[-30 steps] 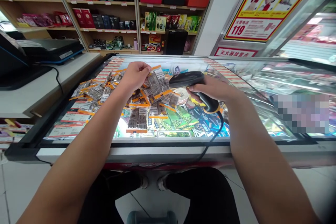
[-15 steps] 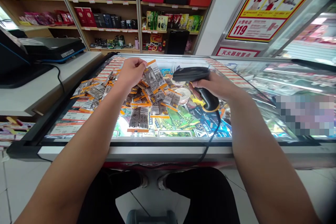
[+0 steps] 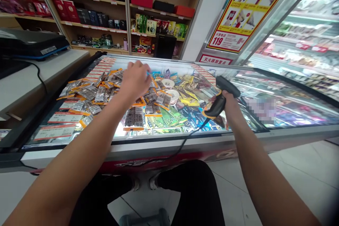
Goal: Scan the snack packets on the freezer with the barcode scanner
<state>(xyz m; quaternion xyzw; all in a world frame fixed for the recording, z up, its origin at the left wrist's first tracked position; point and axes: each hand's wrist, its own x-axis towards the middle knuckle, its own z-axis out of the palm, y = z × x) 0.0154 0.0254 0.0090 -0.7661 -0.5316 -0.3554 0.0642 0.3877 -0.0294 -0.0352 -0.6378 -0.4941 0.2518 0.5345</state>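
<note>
Dozens of small packets (image 3: 87, 93) lie spread on the freezer lid (image 3: 185, 141), left side. Left hand (image 3: 135, 79) reaches over them, fingers loosely spread, grip unclear. Right hand (image 3: 230, 105) clasps the scanner (image 3: 221, 93), turned aside. Most packets apparently remain unscanned.

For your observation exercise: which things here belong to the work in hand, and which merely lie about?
In use:
left hand over the small orange-edged packets
right hand gripping the barcode scanner
scanner cable

Lying about:
freezer's glass lid
shelved boxes
119 poster
black device on the counter
</note>
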